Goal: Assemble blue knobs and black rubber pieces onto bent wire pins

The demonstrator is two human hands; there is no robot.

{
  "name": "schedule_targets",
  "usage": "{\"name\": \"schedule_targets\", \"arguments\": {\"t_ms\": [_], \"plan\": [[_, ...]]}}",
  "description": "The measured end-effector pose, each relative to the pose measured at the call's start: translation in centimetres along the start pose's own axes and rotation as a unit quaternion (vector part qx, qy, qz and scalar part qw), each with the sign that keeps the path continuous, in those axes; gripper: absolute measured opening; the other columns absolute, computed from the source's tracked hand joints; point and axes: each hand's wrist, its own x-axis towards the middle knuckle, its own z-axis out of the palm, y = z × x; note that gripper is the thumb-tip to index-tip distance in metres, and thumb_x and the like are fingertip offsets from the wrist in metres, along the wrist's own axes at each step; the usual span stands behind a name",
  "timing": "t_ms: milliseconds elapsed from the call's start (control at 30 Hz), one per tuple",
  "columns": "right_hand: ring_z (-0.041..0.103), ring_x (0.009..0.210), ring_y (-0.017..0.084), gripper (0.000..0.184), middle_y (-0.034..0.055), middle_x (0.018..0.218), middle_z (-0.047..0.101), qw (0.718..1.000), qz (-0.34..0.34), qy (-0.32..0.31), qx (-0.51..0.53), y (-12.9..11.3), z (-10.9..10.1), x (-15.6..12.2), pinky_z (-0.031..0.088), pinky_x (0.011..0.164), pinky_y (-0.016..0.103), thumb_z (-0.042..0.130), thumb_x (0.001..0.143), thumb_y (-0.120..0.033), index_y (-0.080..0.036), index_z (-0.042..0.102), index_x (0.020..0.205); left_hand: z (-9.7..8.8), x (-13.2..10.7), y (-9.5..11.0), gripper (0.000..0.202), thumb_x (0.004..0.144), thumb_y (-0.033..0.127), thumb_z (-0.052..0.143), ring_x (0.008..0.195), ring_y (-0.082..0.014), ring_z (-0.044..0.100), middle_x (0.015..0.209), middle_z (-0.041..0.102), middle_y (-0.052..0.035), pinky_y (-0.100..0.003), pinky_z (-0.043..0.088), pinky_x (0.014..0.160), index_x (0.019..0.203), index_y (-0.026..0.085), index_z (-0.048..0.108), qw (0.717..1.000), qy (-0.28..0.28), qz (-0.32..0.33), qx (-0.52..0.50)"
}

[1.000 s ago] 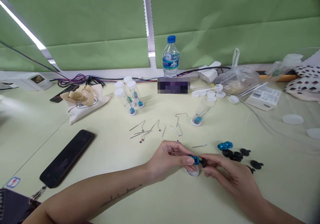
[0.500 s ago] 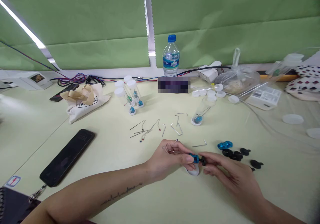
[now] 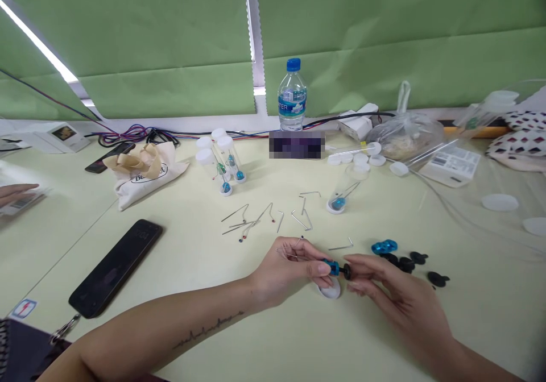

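My left hand (image 3: pixel 294 271) is closed, its thumb and fingers pinching a small blue metallic cylinder (image 3: pixel 331 267). A thin bent wire (image 3: pixel 285 253) also sticks out of its fingers. From the cylinder's right end projects a black disc-headed piece (image 3: pixel 347 272), with the fingertips of my right hand (image 3: pixel 396 302) closed on the disc. Just below sits a white round cap (image 3: pixel 330 289), partly behind my left fingers. To the right lie blue metallic parts (image 3: pixel 384 246) and several black disc pieces (image 3: pixel 437 279). Beyond my left hand are scattered metal wires and hex keys (image 3: pixel 300 219).
Clear tubes (image 3: pixel 225 169) with white caps stand back left, another tube (image 3: pixel 341 197) nearer. A phone (image 3: pixel 115 268) and cloth bag (image 3: pixel 149 177) lie left. A water bottle (image 3: pixel 292 98) and plastic bag (image 3: pixel 405 135) are behind. Another person's hand (image 3: pixel 15 193) is at the left edge.
Another person's hand with a white object has come in at the left edge. My right hand has shifted very slightly at the black piece; my left hand stays almost still.
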Motion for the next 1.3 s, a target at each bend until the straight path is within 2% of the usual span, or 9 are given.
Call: {"name": "schedule_targets", "arguments": {"t_ms": [133, 267, 400, 533, 633, 733, 900, 1100, 1300], "plan": [[0.069, 0.061, 0.016, 0.012, -0.0029, 0.074, 0.075, 0.999, -0.032, -0.005, -0.021, 0.4, -0.1, 0.2, 0.053, 0.056, 0.025, 0.06, 0.087, -0.036, -0.029, 0.07, 0.088, 0.2, 0.0, 0.2, 0.021, 0.064, 0.02, 0.085, 0.056, -0.0133, 0.067, 0.066, 0.073, -0.0084, -0.026, 0.054, 0.061, 0.076, 0.007, 0.072, 1.0, 0.002, 0.0, -0.003], [0.07, 0.063, 0.017, 0.013, -0.0012, 0.077, 0.075, 0.999, -0.045, -0.002, -0.025, 0.9, -0.2, 0.0, 0.054, 0.055, 0.025, 0.058, 0.088, -0.035, -0.028, 0.067, 0.094, 0.2, 0.1, 0.2, 0.022, 0.063, 0.02, 0.085, 0.056, -0.0141, 0.068, 0.066, 0.073, -0.0095, -0.025, 0.054, 0.06, 0.076, 0.007, 0.072, 1.0, 0.007, 0.0, -0.001], [0.065, 0.062, 0.015, 0.009, -0.0015, 0.076, 0.069, 0.988, -0.077, 0.129, -0.038, 0.9, -1.0, -0.2, 0.052, 0.058, 0.026, 0.053, 0.092, -0.03, -0.028, 0.062, 0.09, 0.1, 0.1, 0.3, 0.022, 0.064, 0.021, 0.085, 0.059, -0.0145, 0.069, 0.066, 0.073, -0.0089, -0.024, 0.054, 0.061, 0.077, 0.007, 0.073, 1.0, 0.026, -0.002, 0.008], [0.064, 0.073, 0.017, 0.007, 0.0017, 0.085, 0.066, 0.939, -0.111, 0.272, -0.178, -0.1, -3.6, 2.9, 0.051, 0.065, 0.028, 0.052, 0.094, -0.027, -0.025, 0.059, 0.093, 0.1, 0.1, 0.4, 0.022, 0.065, 0.021, 0.084, 0.061, -0.0139, 0.069, 0.07, 0.073, -0.009, -0.023, 0.054, 0.061, 0.077, 0.007, 0.073, 0.999, 0.029, -0.003, 0.013], [0.064, 0.09, 0.021, 0.016, 0.0083, 0.11, 0.064, 0.917, -0.167, 0.217, -0.29, -0.4, -6.0, 8.1, 0.053, 0.08, 0.033, 0.052, 0.094, -0.029, -0.021, 0.06, 0.105, 0.1, 0.0, 0.4, 0.022, 0.065, 0.021, 0.084, 0.061, -0.0142, 0.069, 0.071, 0.073, -0.0094, -0.023, 0.054, 0.061, 0.077, 0.007, 0.073, 1.0, 0.021, 0.003, 0.014], [0.055, 0.116, 0.029, 0.019, 0.0129, 0.118, 0.063, 0.896, -0.188, 0.156, -0.37, 0.3, -7.4, 13.9, 0.044, 0.099, 0.044, 0.054, 0.093, -0.022, -0.017, 0.063, 0.108, 0.0, 0.0, 0.3, 0.021, 0.065, 0.022, 0.084, 0.062, -0.0135, 0.069, 0.075, 0.074, -0.0103, -0.022, 0.054, 0.062, 0.077, 0.008, 0.072, 1.0, 0.018, 0.014, 0.013], [0.062, 0.102, 0.021, 0.03, 0.0096, 0.124, 0.059, 0.861, -0.19, 0.096, -0.461, 1.9, -7.0, 20.5, 0.053, 0.086, 0.042, 0.056, 0.094, -0.032, -0.019, 0.058, 0.121, 0.0, 0.0, 0.3, 0.021, 0.066, 0.022, 0.084, 0.061, -0.0116, 0.068, 0.074, 0.073, -0.0096, -0.022, 0.054, 0.064, 0.078, 0.008, 0.073, 0.999, 0.02, 0.025, 0.024], [0.062, 0.102, 0.023, 0.033, 0.0094, 0.123, 0.06, 0.856, -0.167, 0.068, -0.485, 2.4, -6.2, 22.9, 0.054, 0.084, 0.044, 0.059, 0.092, -0.032, -0.017, 0.057, 0.122, 0.0, 0.0, 0.2, 0.026, 0.064, 0.025, 0.085, 0.062, -0.0128, 0.068, 0.076, 0.074, -0.0115, -0.022, 0.054, 0.065, 0.079, 0.007, 0.073, 0.999, 0.015, 0.024, 0.026], [0.062, 0.103, 0.022, 0.032, 0.0099, 0.123, 0.06, 0.891, -0.121, 0.081, -0.43, 2.0, -8.2, 22.2, 0.053, 0.085, 0.042, 0.058, 0.093, -0.032, -0.018, 0.058, 0.121, -0.1, 0.1, 0.3, 0.029, 0.062, 0.027, 0.086, 0.062, -0.0128, 0.068, 0.078, 0.074, -0.0118, -0.022, 0.054, 0.064, 0.079, 0.007, 0.073, 1.0, 0.013, 0.021, 0.02]]}}
